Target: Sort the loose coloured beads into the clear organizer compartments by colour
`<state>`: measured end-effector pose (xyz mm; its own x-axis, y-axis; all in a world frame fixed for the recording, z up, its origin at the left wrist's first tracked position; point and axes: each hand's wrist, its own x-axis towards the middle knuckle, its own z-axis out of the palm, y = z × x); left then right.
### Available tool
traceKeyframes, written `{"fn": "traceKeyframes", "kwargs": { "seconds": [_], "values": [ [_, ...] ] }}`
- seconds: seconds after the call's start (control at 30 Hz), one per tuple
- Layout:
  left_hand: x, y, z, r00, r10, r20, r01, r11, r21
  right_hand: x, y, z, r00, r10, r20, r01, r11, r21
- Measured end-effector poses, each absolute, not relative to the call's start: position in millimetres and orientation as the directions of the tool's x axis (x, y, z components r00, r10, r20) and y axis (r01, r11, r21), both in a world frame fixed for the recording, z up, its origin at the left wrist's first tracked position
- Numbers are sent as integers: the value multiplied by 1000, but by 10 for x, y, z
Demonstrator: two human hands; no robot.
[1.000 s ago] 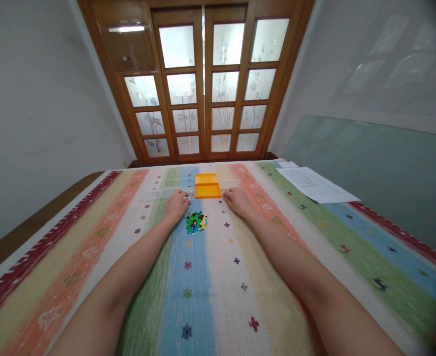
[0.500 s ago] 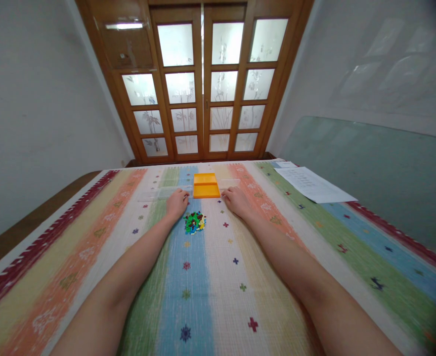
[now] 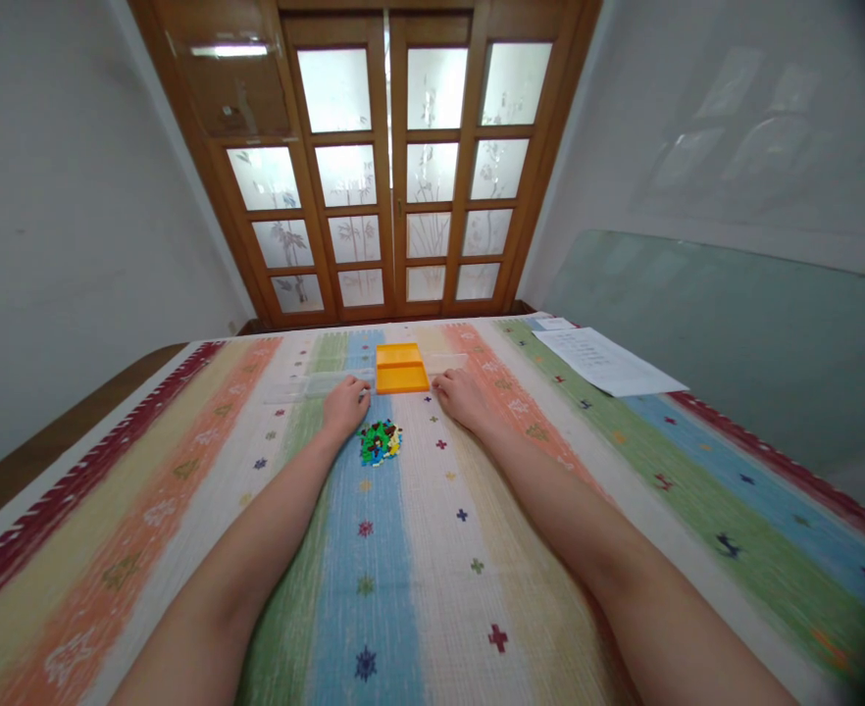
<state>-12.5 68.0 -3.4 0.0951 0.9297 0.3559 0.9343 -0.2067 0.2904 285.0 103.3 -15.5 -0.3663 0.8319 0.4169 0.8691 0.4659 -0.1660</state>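
Note:
My left hand (image 3: 345, 404) rests on the striped cloth with its fingers curled. Its tips are at the near left corner of an orange tray (image 3: 401, 371), where a clear tray (image 3: 304, 386) adjoins it. My right hand (image 3: 459, 397) lies at the orange tray's near right corner, fingers bent, with the tips by a second clear tray (image 3: 448, 362). Whether either hand grips an edge is too small to tell. A small pile of colourful pieces (image 3: 380, 442) lies between my wrists, nearer the left one.
The striped cloth (image 3: 418, 579) covers a wide surface. A printed sheet of paper (image 3: 607, 360) lies at the far right. A large glass pane (image 3: 741, 333) leans along the right wall. Wooden doors with frosted panes (image 3: 388, 167) stand behind.
Both hands stay at the orange tray's corners. Only the view has shifted a little, so everything sits slightly further left in the frame.

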Motion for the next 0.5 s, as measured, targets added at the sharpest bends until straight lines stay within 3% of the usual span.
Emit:
{"fn": "traceKeyframes", "kwargs": {
  "seconds": [0.27, 0.5],
  "values": [
    [-149, 691, -68, 110, 911, 397, 909, -253, 330, 2846, 1013, -127, -356, 839, 411, 875, 453, -168],
    [-365, 716, 14, -46, 857, 513, 912, -174, 372, 2826, 965, -74, -334, 854, 398, 896, 418, -146]
  ]
}}
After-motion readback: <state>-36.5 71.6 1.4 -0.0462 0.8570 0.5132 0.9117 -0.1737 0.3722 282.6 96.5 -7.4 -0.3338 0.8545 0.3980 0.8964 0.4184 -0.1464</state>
